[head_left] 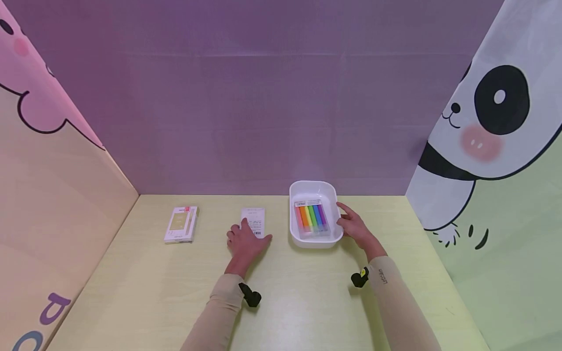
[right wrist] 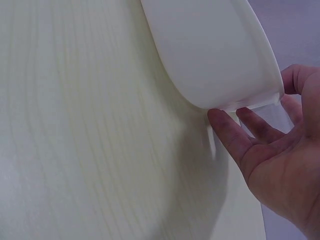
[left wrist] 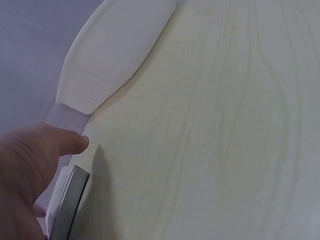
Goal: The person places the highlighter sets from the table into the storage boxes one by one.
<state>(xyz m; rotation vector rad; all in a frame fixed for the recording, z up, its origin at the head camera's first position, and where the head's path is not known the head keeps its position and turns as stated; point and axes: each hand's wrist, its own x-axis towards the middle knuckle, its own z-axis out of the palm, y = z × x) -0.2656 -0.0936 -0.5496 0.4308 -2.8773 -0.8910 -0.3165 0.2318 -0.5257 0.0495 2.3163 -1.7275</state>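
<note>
My left hand (head_left: 247, 242) lies over the near part of a small white box (head_left: 254, 219) with printed text, its fingers spread. In the left wrist view the thumb stands apart from the box's grey side (left wrist: 72, 202). At the right wall of a white plastic tray (head_left: 296, 236), my right hand (head_left: 354, 228) holds the edge. The right wrist view shows fingertips (right wrist: 218, 117) against the tray's lower edge and another digit at its rim. Inside the tray lies a clear pack of rainbow-coloured highlighters (head_left: 312, 218).
Another white box (head_left: 181, 224), with a gold panel and a red corner, lies at the left of the pale wooden table (head_left: 307, 297). A purple wall (head_left: 263, 107) rises behind the table. Printed panels flank both sides, with a panda (head_left: 487, 151) on the right.
</note>
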